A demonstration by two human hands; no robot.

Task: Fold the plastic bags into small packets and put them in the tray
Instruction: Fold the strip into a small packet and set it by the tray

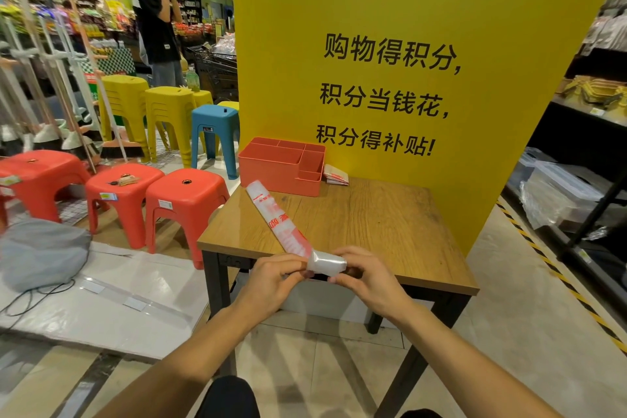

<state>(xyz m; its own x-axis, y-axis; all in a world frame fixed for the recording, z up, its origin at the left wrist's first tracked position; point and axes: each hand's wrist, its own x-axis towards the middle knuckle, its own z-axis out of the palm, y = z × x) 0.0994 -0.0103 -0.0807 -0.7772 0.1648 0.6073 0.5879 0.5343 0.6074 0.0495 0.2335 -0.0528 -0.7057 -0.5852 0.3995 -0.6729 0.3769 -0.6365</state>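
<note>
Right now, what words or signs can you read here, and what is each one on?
"购物得积分," on the yellow board, top line.
"积分当钱花," on the same board, middle line.
"积分得补贴!" on the same board, bottom line.
Red print on the plastic bag: too blurred to read.
Sticker on the red stool: too small to read.
</note>
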